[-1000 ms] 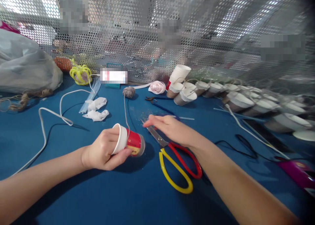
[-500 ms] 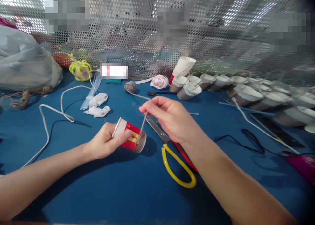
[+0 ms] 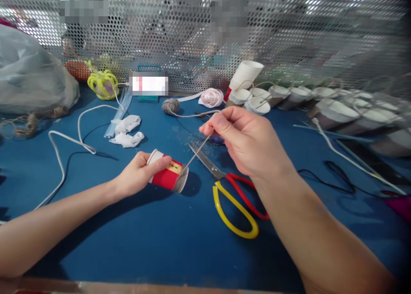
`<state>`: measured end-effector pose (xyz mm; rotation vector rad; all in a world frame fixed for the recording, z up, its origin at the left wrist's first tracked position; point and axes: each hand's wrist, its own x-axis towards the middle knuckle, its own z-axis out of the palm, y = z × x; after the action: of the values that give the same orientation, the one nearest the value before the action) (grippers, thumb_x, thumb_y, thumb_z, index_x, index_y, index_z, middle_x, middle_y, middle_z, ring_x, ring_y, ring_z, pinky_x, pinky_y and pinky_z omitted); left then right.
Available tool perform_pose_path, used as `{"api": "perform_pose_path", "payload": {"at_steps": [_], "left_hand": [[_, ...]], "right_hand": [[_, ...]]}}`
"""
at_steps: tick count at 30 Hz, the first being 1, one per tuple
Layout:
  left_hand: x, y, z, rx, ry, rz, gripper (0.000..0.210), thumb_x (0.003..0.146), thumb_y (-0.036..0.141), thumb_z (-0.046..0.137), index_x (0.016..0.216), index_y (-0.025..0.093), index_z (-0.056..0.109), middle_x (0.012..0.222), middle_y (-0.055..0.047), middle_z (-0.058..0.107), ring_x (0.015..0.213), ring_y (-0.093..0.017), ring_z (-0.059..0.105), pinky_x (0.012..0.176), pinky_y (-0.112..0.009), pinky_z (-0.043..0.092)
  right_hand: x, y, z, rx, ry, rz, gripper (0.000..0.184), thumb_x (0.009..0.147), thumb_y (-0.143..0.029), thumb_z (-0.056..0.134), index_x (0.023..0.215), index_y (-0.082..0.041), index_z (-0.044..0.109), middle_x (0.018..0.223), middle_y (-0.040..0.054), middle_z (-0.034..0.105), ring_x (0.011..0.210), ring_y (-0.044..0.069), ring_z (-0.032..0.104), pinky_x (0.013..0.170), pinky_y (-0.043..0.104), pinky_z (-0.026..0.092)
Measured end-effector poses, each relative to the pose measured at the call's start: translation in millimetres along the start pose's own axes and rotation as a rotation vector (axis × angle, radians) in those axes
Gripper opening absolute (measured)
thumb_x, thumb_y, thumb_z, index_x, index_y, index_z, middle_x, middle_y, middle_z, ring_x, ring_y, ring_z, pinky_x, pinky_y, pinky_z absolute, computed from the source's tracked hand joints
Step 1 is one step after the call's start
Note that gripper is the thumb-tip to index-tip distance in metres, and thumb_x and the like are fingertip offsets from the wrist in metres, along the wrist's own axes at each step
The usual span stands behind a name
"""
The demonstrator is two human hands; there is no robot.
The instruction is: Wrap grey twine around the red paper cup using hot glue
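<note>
Tilted on its side, a red and white paper cup (image 3: 164, 179) is gripped by my left hand (image 3: 136, 174), thumb across its label. Grey yarn wraps the cup's base end. From there a taut strand of yarn (image 3: 196, 153) runs up to my right hand (image 3: 242, 135), which pinches it between thumb and fingers. Beyond that hand the strand trails back to a small grey yarn ball (image 3: 170, 106) on the table. Under my right wrist lie scissors (image 3: 236, 204) with one yellow and one red handle, their blades slightly apart.
Rows of yarn-wrapped cups (image 3: 340, 109) stand at the right, beside a white cup stack (image 3: 246, 74). A pink ribbon roll (image 3: 211, 97), crumpled white scraps (image 3: 128, 131) and a white cable (image 3: 84, 114) lie around. A plastic bag (image 3: 35, 71) sits left, before a perforated metal screen (image 3: 180, 37).
My right hand has moved right and slightly up, drawing the strand longer. The cup has turned in my left hand. The view has shifted a little.
</note>
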<state>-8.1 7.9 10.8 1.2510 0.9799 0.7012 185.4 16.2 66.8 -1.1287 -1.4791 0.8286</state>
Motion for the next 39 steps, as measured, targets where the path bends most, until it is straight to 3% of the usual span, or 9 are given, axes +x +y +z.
{"api": "perform_pose_path", "payload": {"at_steps": [5,11,19,28,39], "left_hand": [[-2,0,1.9,0.023,-0.03,-0.043,0.039,0.072,0.047,0.058,0.056,0.012,0.055,0.048,0.003,0.05,0.043,-0.006,0.038,0.042,-0.018,0.028],[-8,2,4.4,0.032,-0.085,0.042,0.039,0.074,0.045,0.057,0.054,0.012,0.055,0.048,0.002,0.049,0.045,-0.006,0.037,0.043,-0.019,0.03],[-15,1,2.0,0.201,-0.163,0.407,0.04,0.086,0.029,0.047,0.049,0.013,0.048,0.044,0.005,0.039,0.041,-0.004,0.027,0.038,-0.017,0.026],[-15,2,-0.1,0.354,-0.147,0.779,0.035,0.083,0.011,0.049,0.049,0.014,0.04,0.046,0.005,0.04,0.043,-0.004,0.032,0.042,-0.018,0.028],[-17,8,1.6,0.438,-0.135,0.973,0.028,0.076,0.004,0.05,0.053,0.016,0.039,0.046,0.004,0.044,0.046,-0.007,0.036,0.045,-0.02,0.031]], "right_hand": [[1,5,-1,-0.037,-0.005,-0.019,0.022,0.078,-0.038,0.059,0.067,-0.02,0.056,0.064,-0.0016,0.06,0.067,0.012,0.057,0.066,0.027,0.044],[4,13,0,-0.148,0.017,0.027,0.019,0.078,-0.035,0.058,0.065,-0.021,0.055,0.066,-0.0006,0.064,0.063,0.012,0.056,0.064,0.027,0.043],[3,16,5,-0.292,-0.036,0.05,0.021,0.081,-0.03,0.054,0.065,-0.016,0.055,0.064,0.0002,0.064,0.057,0.009,0.052,0.056,0.023,0.039],[1,18,10,-0.341,-0.143,0.126,0.024,0.082,-0.03,0.051,0.063,-0.016,0.054,0.055,-0.003,0.056,0.042,0.006,0.035,0.043,0.021,0.029],[-3,25,18,-0.393,-0.24,0.188,0.024,0.081,-0.029,0.051,0.062,-0.016,0.054,0.055,-0.0029,0.054,0.043,0.006,0.036,0.047,0.023,0.029]]}}
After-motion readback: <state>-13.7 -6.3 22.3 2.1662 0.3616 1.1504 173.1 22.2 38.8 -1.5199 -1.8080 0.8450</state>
